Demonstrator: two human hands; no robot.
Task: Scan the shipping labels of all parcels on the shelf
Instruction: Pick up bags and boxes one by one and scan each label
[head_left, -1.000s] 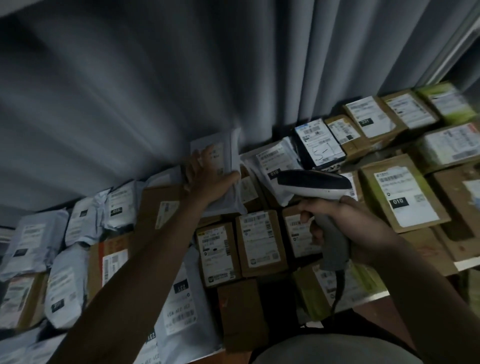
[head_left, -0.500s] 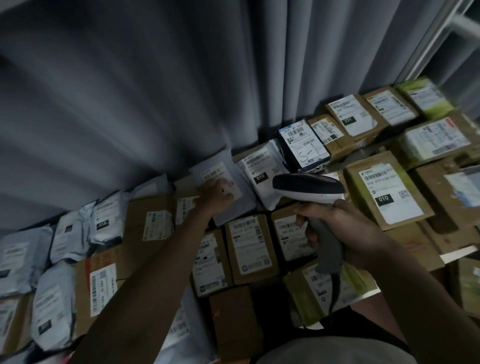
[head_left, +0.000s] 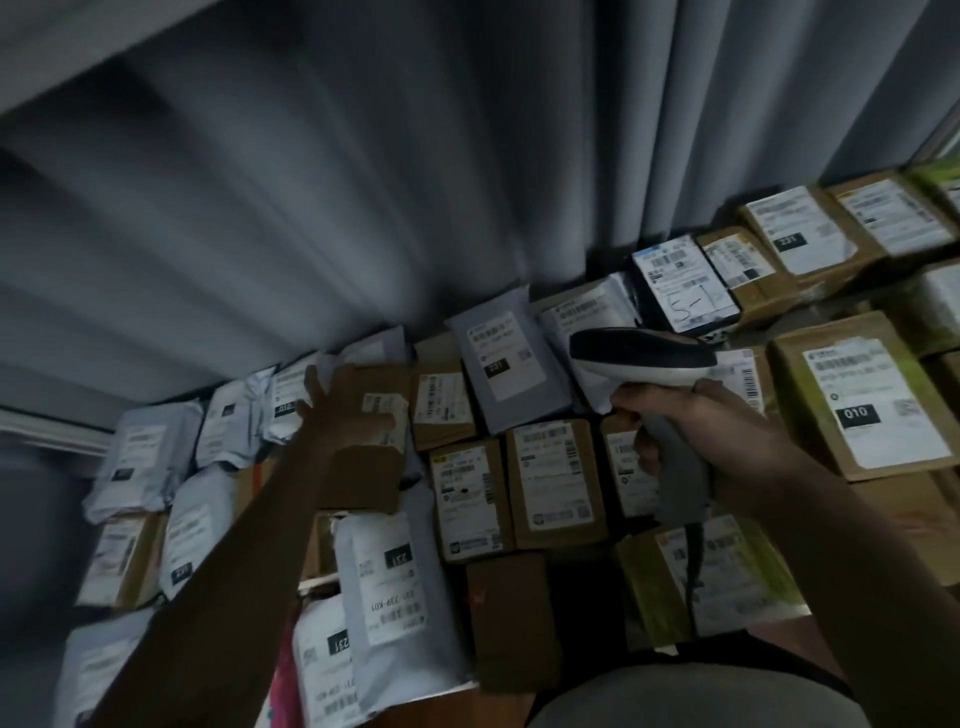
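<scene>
Many labelled parcels cover the shelf, brown cardboard boxes and grey or white mailer bags. My right hand (head_left: 727, 447) grips the handle of a grey barcode scanner (head_left: 644, 356), whose head points left over the parcels. My left hand (head_left: 337, 402) reaches out with spread fingers over a brown box (head_left: 374, 452) and touches a crumpled white bag (head_left: 283, 400) at the back. A grey mailer bag (head_left: 498, 364) with a white label lies flat just left of the scanner head. Two small brown boxes (head_left: 556, 483) with labels lie below it.
A grey pleated curtain (head_left: 415, 182) hangs right behind the parcels. A large box marked 010 (head_left: 872, 405) lies at the right, more labelled boxes (head_left: 800, 234) behind it. White mailer bags (head_left: 389, 571) overhang the front edge. The scanner's cable (head_left: 691, 566) hangs down.
My left hand let go of the grey mailer bag, which now lies flat, and moved left to the brown box and white bag. The scanner stayed in my right hand.
</scene>
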